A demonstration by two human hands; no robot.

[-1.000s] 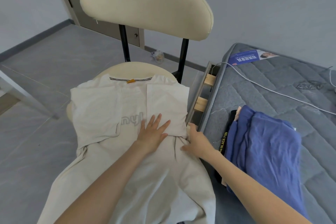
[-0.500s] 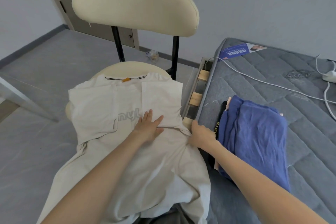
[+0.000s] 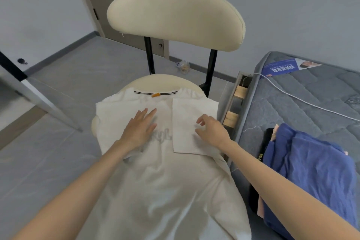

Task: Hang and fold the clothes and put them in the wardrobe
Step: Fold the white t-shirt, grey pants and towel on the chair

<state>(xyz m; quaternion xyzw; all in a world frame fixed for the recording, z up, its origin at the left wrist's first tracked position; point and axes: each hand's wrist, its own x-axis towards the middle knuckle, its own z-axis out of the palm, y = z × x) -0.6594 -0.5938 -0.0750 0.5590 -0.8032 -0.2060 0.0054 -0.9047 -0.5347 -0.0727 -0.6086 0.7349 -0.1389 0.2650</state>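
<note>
Grey mattress (image 3: 311, 99) lies right of the grips, and the cream chair (image 3: 175, 17) stands beyond them. Under them the white shirt (image 3: 165, 181) is spread on the chair seat, collar away from the person. On the mattress, right of the right grip (image 3: 213, 130), blue clothes (image 3: 311, 171) are piled. The left grip (image 3: 139, 128) presses flat, released, on the shirt's chest. The right grip, released with bent fingers, is over the folded sleeve (image 3: 187, 115).

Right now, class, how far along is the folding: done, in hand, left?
Done: the white T-shirt lies on the chair, one sleeve folded in. In hand: the left hand presses the chest flat; the right hand is over that sleeve. Left: the lower half hangs unfolded; the blue clothes wait on the mattress.
</note>
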